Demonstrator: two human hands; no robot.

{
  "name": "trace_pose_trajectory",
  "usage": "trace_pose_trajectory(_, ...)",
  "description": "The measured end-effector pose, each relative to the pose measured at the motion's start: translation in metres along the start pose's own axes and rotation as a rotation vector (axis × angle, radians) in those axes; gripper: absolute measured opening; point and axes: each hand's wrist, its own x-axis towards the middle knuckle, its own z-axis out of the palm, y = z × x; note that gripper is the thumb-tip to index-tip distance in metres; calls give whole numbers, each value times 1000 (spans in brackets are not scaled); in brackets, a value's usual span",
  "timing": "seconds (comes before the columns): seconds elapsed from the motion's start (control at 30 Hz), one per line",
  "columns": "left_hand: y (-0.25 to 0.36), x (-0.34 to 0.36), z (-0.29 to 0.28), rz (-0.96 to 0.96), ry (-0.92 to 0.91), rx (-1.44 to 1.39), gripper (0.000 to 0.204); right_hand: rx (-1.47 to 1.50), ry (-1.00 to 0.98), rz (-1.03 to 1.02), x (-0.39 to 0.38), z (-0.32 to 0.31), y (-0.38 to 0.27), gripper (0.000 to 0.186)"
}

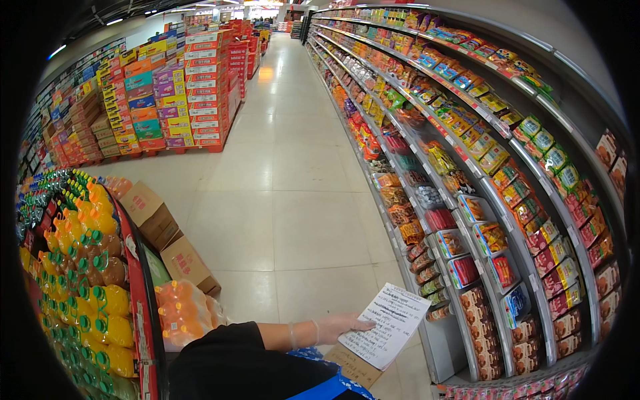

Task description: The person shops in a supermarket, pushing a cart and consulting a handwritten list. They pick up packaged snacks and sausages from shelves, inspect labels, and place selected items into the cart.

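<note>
My left hand [337, 328] reaches across the lower middle, its black sleeve [227, 350] coming in from the lower left. What looks like a thin clear glove covers it to the wrist. The fingers are closed on the left edge of a white notepad [395, 325] covered with handwritten lines, some of them crossed out. Under the pad shows a brown cardboard piece [353, 367], also with writing. Part of a blue apron [327, 387] with a patterned edge is below. My right hand is not in view.
Shelves [460, 267] of packaged snacks run along the right. At the left stand a display of bottled drinks [100, 300], open cardboard boxes [187, 263] and a shrink-wrapped bottle pack [183, 310]. Stacked cartons [203, 93] line the far left. A tiled aisle floor [267, 167] lies between.
</note>
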Motion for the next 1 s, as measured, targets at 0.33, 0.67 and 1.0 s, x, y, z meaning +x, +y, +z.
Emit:
trace_pose_trajectory(0.33,-54,46,7,-180,-92,187,44,-258,204,458,-236,-40,133,65)
trace_pose_trajectory(0.67,-84,111,81,-288,-200,439,44,186,186,1590,-324,-11,110,51)
trace_pose_trajectory(1.0,-152,220,175,-492,-495,657,45,198,-75,1834,-366,-33,-16,61)
